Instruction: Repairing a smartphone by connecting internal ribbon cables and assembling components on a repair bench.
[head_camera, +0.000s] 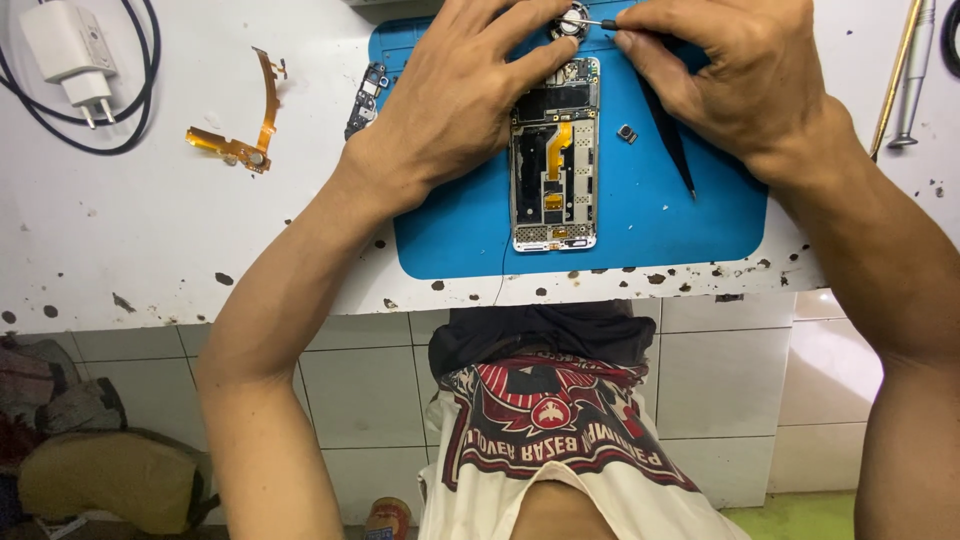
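So the phone (555, 155) is lying opened up on the blue mat (640, 230), back off, long axis running straight away from the person, top end farthest out. Both hands meet right at that far top end.

Left hand (455, 95) is spread flat-ish over the mat just left of the phone, fingers stretched out rather than curled. Its fingertips (545, 55) press down on the phone's top corner and reach up to a small round part (572, 22) sitting just past the top edge. Looks like it's bracing, not gripping anything.

Right hand (735, 75) comes in from the other side, fingers pinched shut around a thin tool (598, 22) whose tip points left at that same round part. Can't tell for sure if it's a screwdriver or tweezers, too small. Under this hand a black spudger (670, 135) lies on the mat, angled down and away toward the wrist side.

So the round part sits between the two hands, touching distance for both, with the tool tip basically on it.

Other stuff: a tiny camera module (627, 132) just right of the phone, a small board (366, 98) beside the left wrist, an orange flex cable (245, 130) well out to the left, a white charger (70, 50) with its black cable farther still, and metal tools (908, 75) beyond the right wrist.
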